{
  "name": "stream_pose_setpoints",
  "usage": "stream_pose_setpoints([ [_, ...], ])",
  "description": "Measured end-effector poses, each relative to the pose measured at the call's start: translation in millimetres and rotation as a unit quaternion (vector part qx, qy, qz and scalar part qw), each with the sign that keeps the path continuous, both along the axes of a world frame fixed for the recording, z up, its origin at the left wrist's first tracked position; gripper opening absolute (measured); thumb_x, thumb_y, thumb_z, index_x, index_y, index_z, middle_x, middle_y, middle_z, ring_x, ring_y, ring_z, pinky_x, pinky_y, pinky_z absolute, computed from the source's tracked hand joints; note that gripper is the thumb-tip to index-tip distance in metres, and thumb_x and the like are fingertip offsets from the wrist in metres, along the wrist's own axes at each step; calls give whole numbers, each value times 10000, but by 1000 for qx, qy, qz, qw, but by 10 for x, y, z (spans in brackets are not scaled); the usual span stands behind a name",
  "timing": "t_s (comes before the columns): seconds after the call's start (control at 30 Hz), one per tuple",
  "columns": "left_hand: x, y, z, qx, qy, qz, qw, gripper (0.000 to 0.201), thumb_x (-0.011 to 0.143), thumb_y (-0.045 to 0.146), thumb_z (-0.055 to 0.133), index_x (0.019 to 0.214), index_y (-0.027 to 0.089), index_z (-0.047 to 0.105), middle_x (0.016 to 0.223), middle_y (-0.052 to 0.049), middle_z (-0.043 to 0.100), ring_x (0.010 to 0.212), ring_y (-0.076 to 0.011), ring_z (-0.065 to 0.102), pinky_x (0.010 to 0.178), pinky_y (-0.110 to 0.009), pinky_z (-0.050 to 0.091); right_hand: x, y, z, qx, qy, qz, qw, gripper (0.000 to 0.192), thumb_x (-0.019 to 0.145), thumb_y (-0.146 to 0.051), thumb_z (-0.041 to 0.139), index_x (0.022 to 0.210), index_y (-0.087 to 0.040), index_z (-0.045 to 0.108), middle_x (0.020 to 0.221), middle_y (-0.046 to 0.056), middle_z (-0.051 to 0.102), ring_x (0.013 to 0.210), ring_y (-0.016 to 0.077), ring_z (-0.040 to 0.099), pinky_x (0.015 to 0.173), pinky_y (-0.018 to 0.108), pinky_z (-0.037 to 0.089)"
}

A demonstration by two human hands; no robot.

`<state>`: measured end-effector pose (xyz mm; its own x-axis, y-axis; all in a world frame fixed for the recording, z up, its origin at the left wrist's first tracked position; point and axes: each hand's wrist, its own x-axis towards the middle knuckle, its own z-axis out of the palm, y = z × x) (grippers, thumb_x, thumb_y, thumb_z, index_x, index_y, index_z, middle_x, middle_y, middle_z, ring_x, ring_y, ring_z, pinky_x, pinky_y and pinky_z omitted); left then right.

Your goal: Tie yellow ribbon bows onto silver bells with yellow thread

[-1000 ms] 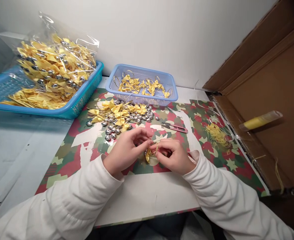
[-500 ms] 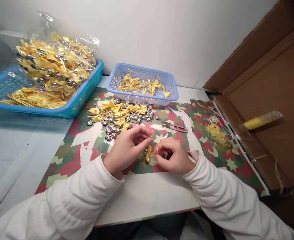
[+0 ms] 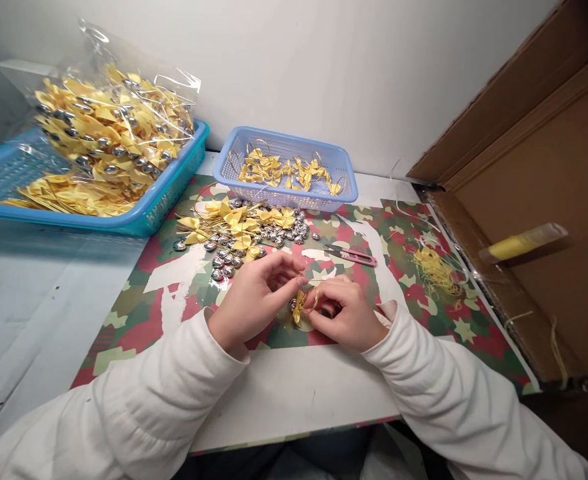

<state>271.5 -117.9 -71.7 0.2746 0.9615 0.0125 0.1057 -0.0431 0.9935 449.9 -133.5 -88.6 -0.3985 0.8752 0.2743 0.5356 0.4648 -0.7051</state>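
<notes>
Over the patterned sheet, my right hand [image 3: 349, 315] pinches a small yellow ribbon bow [image 3: 298, 312] by its gold cord loop [image 3: 316, 298]. A silver bell [image 3: 293, 304] shows at the bow's left side. My left hand [image 3: 259, 299] is close by, its thumb and fingertips pinched together on a thin cord that runs toward the right hand. The fingers partly hide where cord and bow meet. Just beyond my hands lie loose silver bells [image 3: 223, 261] and a pile of yellow bows [image 3: 234, 217] with gold cords. Pink-handled thread snips [image 3: 357, 256] rest to their right.
A lilac basket [image 3: 285, 195] at the back holds looped bows. At left, a blue basket [image 3: 174, 175] carries a clear bag [image 3: 119, 113] of belled bows. Yellow thread scraps [image 3: 437, 270] lie at right, beside a cardboard box [image 3: 534, 173] with a yellow tube [image 3: 527, 241] sticking out.
The fingers of my right hand have shifted slightly, and the bow has turned a little. The rest of the scene moves only with a slight camera shift.
</notes>
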Motion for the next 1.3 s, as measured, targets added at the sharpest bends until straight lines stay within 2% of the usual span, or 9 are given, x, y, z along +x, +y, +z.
stream_pose_setpoints([
  [0.4, 11, 6, 22, 1, -31, 23, 999, 134, 802, 270, 676, 863, 167, 615, 827, -27, 667, 772, -155, 657, 706, -271, 537, 7, 3, 2, -8, -6, 41, 999, 121, 749, -152, 606, 631, -177, 604, 470, -87, 405, 478, 73, 384, 664, 276, 300],
  [0.57, 15, 0, 39, -7, -52, 22, 998, 150, 787, 279, 688, 850, 169, 609, 823, -29, 665, 781, -163, 660, 715, -283, 539, 11, 2, 3, -18, -8, 47, 999, 103, 735, -139, 597, 642, -184, 601, 480, -92, 400, 477, 74, 387, 687, 280, 324],
  [0.73, 20, 2, 32, -4, -52, 23, 998, 151, 781, 281, 697, 843, 172, 613, 808, -24, 662, 761, -157, 651, 687, -271, 535, 3, 2, 34, -34, 19, 17, 999, 76, 710, -132, 558, 656, -183, 576, 475, -97, 362, 455, 71, 347, 663, 268, 370],
  [0.97, 24, -17, 14, -2, -51, 23, 998, 127, 793, 254, 683, 863, 168, 621, 845, -28, 668, 782, -151, 658, 702, -263, 543, -43, 0, 36, -83, 56, -19, 995, 128, 789, -229, 605, 677, -174, 637, 463, -93, 305, 459, 78, 329, 611, 251, 368],
  [1.07, 30, -29, 15, -2, -55, 24, 998, 122, 795, 251, 676, 866, 170, 622, 854, -29, 673, 782, -152, 661, 700, -264, 547, -79, 4, 19, -91, 43, -36, 994, 225, 788, -272, 646, 592, -174, 593, 458, -91, 316, 462, 73, 318, 618, 253, 357],
  [1.3, 41, -27, 48, -19, -83, 28, 996, 139, 765, 257, 698, 837, 169, 618, 828, -23, 670, 771, -150, 661, 699, -261, 550, -135, 3, -3, -107, 40, -68, 991, 419, 745, -266, 671, 474, -179, 364, 456, -98, 259, 461, 60, 260, 631, 241, 350],
])
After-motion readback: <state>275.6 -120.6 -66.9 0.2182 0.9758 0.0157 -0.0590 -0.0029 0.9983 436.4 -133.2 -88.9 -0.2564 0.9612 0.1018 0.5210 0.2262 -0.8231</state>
